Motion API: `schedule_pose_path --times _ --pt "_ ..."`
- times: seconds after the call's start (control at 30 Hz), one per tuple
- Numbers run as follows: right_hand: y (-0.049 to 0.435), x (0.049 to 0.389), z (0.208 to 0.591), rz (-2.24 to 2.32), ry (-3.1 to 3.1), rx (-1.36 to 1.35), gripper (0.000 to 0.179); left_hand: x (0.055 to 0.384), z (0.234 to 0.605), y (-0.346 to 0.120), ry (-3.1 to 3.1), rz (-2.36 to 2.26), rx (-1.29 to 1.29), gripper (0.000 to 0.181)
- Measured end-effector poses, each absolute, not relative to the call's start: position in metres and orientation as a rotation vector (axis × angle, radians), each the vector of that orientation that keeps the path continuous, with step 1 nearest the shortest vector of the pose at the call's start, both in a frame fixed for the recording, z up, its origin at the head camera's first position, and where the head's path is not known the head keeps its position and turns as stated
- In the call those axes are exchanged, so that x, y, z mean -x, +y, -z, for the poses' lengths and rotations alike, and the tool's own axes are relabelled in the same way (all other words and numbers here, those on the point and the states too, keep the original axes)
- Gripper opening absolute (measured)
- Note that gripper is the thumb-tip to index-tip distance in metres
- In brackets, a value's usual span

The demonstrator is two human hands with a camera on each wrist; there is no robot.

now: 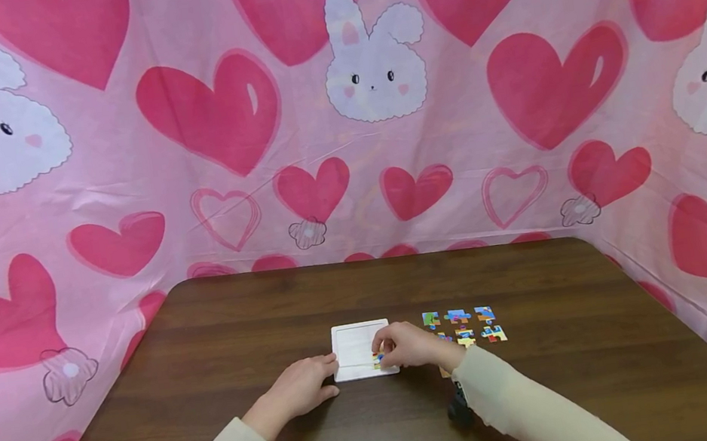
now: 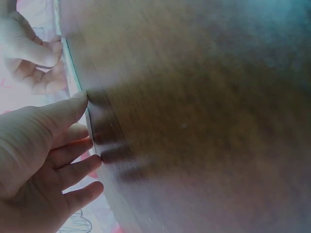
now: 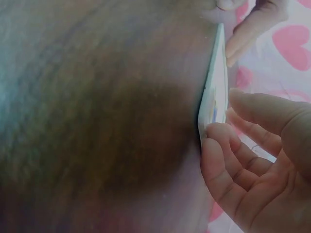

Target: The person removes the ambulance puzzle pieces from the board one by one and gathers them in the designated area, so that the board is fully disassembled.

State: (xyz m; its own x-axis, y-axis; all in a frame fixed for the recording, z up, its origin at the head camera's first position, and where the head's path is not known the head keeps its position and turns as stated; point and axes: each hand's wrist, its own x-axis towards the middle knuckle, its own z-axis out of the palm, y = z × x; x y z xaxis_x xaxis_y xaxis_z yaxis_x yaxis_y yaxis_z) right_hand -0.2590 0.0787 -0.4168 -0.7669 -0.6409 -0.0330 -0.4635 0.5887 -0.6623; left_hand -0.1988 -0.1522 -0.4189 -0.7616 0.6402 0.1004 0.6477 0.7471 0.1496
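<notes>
A shallow white puzzle tray (image 1: 358,326) lies flat on the table, with a raised rim and a bare white floor. At its left edge rests my left hand (image 1: 301,387), fingers fairly straight and fingertips touching the rim. Over the tray's lower right corner, my right hand (image 1: 409,345) pinches a small yellow and blue puzzle piece (image 1: 378,361), partly hidden by the fingers. In the right wrist view, the fingers (image 3: 216,160) curl at the tray's near edge (image 3: 212,77), and the thumb is above it.
Several loose jigsaw pieces (image 1: 458,316) lie in rows right of the tray, some covered by my right wrist. The brown wooden table (image 1: 257,311) reaches back to a pink curtain (image 1: 314,142) with hearts and rabbits. A dark wrist device (image 1: 460,410) hangs under the right sleeve.
</notes>
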Motion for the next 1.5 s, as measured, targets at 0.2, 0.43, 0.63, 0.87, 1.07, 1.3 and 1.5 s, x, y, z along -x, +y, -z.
schedule_pose_path --times 0.2,0.43,0.63,0.87,1.07,1.3,1.5 --pt "0.0761 0.2587 0.4209 0.930 2.568 0.884 0.013 0.1990 0.4190 -0.1519 -2.894 0.278 1.070 0.018" --pt "0.0750 0.2604 0.4238 0.916 2.570 0.853 0.014 0.1981 0.4180 -0.1514 -2.907 0.288 1.063 0.016" --pt "0.0737 0.2604 0.4234 0.867 2.628 0.894 0.018 0.1984 0.4179 -0.1516 -2.908 0.292 1.066 0.015" --pt "0.0736 0.2615 0.4227 0.856 2.642 0.937 0.023 0.1993 0.4182 -0.1508 -2.909 0.286 1.057 0.015" --pt "0.0756 0.2610 0.4245 0.916 2.623 0.876 0.025 0.1991 0.4186 -0.1510 -2.913 0.278 1.051 0.014" --pt "0.0773 0.2596 0.4231 1.034 2.637 0.851 0.021 0.1983 0.4186 -0.1512 -2.912 0.281 1.051 0.014" --pt "0.0800 0.2616 0.4231 1.069 2.598 0.818 0.014 0.1987 0.4181 -0.1509 -2.911 0.289 1.052 0.014"
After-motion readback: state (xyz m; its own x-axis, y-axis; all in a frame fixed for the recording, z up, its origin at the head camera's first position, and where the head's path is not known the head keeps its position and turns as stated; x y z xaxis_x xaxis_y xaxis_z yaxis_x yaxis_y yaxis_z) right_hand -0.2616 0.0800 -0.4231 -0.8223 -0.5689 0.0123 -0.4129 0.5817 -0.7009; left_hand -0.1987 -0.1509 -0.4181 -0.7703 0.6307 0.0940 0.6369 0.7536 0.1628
